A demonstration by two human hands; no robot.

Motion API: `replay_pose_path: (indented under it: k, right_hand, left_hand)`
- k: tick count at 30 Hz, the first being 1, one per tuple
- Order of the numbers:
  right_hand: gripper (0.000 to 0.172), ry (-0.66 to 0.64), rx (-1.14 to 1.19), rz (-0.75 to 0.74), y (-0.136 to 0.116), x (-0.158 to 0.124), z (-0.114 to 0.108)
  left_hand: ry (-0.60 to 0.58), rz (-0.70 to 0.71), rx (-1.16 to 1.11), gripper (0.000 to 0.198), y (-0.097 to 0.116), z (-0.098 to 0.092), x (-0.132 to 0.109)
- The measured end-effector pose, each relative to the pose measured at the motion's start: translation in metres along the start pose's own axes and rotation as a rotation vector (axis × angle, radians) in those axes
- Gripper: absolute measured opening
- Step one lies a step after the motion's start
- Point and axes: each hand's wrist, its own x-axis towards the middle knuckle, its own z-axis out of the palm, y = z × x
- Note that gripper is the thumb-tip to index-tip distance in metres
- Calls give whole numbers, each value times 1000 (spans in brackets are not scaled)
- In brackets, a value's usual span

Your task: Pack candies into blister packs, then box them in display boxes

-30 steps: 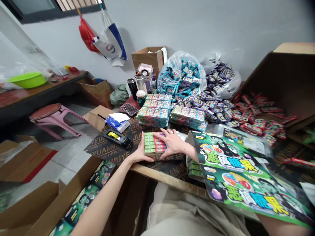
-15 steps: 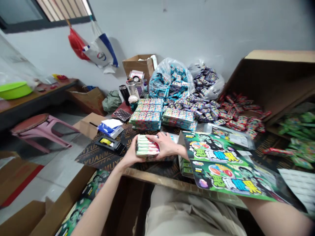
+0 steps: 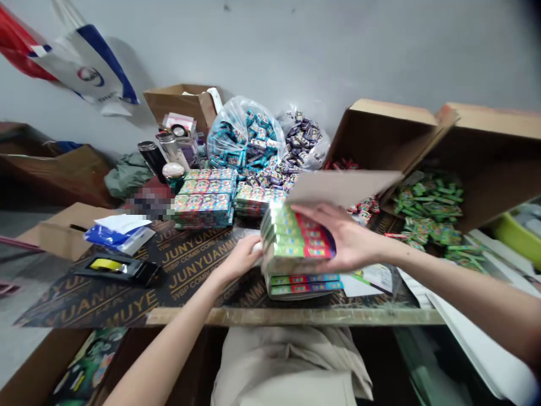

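Observation:
My right hand [image 3: 349, 239] is closed around a blurred stack of green, red and purple candy packs [image 3: 296, 239], thumb below and fingers over the far side. Beneath it lie further layers of candy packs [image 3: 306, 286] near the table's front edge. A pale card panel [image 3: 346, 189] rises behind the stack, its plain side towards me. My left hand [image 3: 243, 257] is at the stack's left side, fingers curled together; a small white bit shows at the fingertips, but what they grip is unclear.
Stacked candy packs [image 3: 205, 197] stand behind, near a plastic bag of blue candies [image 3: 249, 138]. Green candies [image 3: 429, 203] spill from a cardboard box [image 3: 494, 163] at right. A tape dispenser [image 3: 118, 269] and a blue-and-white packet [image 3: 118, 232] lie at left.
My view has swung right. Both hands were on a small candy bundle; now my right hand grips a stack farther right. The printed green card by my right arm now shows a plain panel behind it.

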Motion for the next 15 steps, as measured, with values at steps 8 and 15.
replay_pose_path:
  k: [8, 15]
  right_hand:
    - [92, 190, -453, 80, 36, 19, 45]
    - [100, -27, -408, 44, 47, 23, 68]
  left_hand:
    - [-100, -7, 247, 50, 24, 13, -4]
    - [227, 235, 448, 87, 52, -21, 8]
